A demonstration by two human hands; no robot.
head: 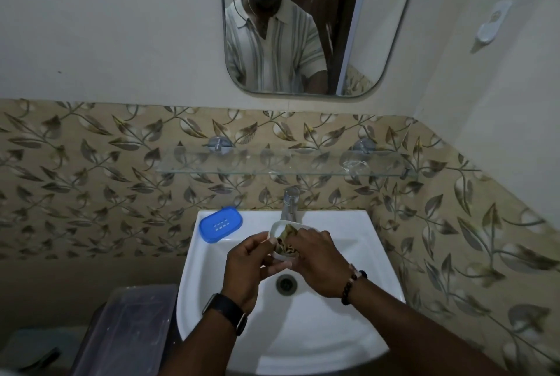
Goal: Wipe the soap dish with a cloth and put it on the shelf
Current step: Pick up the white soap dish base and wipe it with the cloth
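- One white soap dish (276,228), held over the sink (348,224) basin, just in front of the single tap (290,203).
- Left hand (251,263): grip clasped round the dish's near edge.
- Right hand (318,260): grip bunched on one olive cloth (286,244), pressed inside the dish.
- One blue slotted tray (220,224), lying on the sink's back-left rim.
- One glass shelf (288,165), on two metal brackets (220,144), above the tap, front edge beyond the hands.

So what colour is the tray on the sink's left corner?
The tray is blue, seen in the head view.
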